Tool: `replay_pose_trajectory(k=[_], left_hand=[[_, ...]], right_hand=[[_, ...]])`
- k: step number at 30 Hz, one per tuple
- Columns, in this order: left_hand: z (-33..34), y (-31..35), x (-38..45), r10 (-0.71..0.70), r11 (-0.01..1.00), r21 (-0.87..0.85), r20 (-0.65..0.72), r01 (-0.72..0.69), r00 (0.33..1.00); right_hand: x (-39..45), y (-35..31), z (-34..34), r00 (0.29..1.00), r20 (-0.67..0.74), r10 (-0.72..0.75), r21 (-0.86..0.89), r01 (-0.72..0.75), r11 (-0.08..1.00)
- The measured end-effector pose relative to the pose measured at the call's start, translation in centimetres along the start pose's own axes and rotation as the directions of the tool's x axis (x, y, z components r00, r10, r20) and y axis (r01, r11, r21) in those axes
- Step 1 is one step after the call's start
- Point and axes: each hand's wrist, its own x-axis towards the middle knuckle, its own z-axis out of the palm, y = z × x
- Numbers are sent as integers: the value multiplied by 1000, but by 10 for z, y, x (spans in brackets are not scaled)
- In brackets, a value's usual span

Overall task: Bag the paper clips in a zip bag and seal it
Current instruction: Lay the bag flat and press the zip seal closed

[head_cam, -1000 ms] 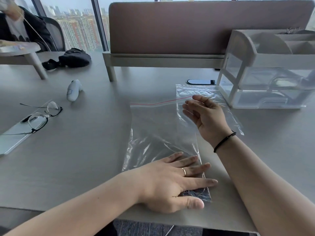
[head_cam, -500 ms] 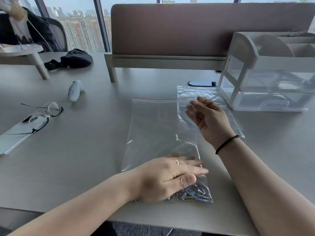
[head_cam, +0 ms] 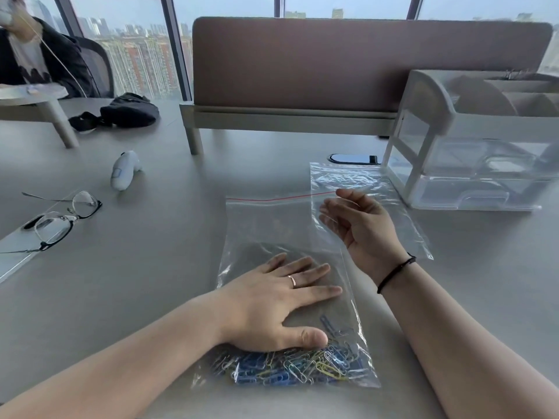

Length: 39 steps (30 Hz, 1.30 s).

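Note:
A clear zip bag [head_cam: 272,228] with a red zip line lies flat on the grey table, mouth pointing away from me. Several coloured paper clips [head_cam: 290,368] are heaped inside its near end. My left hand [head_cam: 272,300] presses flat on the bag just above the clips, fingers straight and spread. My right hand [head_cam: 360,228] hovers near the bag's upper right corner, fingers loosely curled, holding nothing. A second clear zip bag [head_cam: 363,179] lies under and behind my right hand.
A white desk organiser [head_cam: 472,152] stands at the right. Glasses [head_cam: 57,220] lie at the left, a white controller [head_cam: 124,170] beyond them. A phone [head_cam: 354,158] lies by a brown divider [head_cam: 348,62]. Another person sits far left.
My left hand slid up the bag away from me and now lies flat, uncovering the paper clips. My right hand stayed near the zip line.

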Motion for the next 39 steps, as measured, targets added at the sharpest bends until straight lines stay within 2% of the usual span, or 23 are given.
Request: replay_pose_trajectory(k=[2,4,5,6,7,8,9,12,16,19,21,23,26,29,34,39], left_hand=[[-6,-10,3,4,997,-75,-116,-13,993],[-13,-25,8,-52,985,-171,-366,-12,929],[-16,-35,11,-126,976,-217,-510,14,851],[-20,-48,16,-213,965,-256,-634,58,743],[-23,-62,20,-291,953,-276,-716,126,635],[-27,-75,25,-357,934,-288,-748,211,560],[-31,-86,28,-409,911,-298,-744,286,528],[-32,-104,35,-500,864,-344,-679,369,537],[-22,-111,37,-578,816,-459,-660,352,480],[-18,-118,31,-705,699,-654,-560,291,435],[-19,-120,26,-781,572,-782,-427,247,456],[-21,-121,21,-797,445,-886,-327,128,508],[-24,-119,19,-791,323,-946,-286,-28,540],[-25,-112,20,-774,256,-959,-280,-124,568],[-28,-105,19,-749,145,-956,-275,-256,602],[-31,-102,17,-708,171,-952,-297,-253,641]], right_hand=[[1,2,0,1000,-5,-15,-43,15,999],[1,4,0,1000,-8,-29,-70,28,997],[1,4,0,999,-7,-32,-73,32,997],[1,4,-1,999,-7,-33,-72,32,997],[1,4,-1,999,-7,-32,-69,31,997],[1,3,-1,1000,-8,-30,-64,29,998],[1,2,0,1000,-9,-30,-59,29,998],[1,-1,0,1000,-6,-30,-54,29,998],[3,-3,-2,999,-16,-42,-60,40,997],[5,-3,-3,999,-16,-44,-75,42,996],[4,-2,-3,999,-2,-35,-70,35,997],[4,-1,-3,999,16,-30,-69,31,997],[3,-2,-3,999,35,-28,-76,30,997],[2,-4,-6,998,64,-15,-162,26,987],[2,0,-6,996,82,-42,-454,75,888],[2,0,-4,995,78,-66,-496,96,863]])
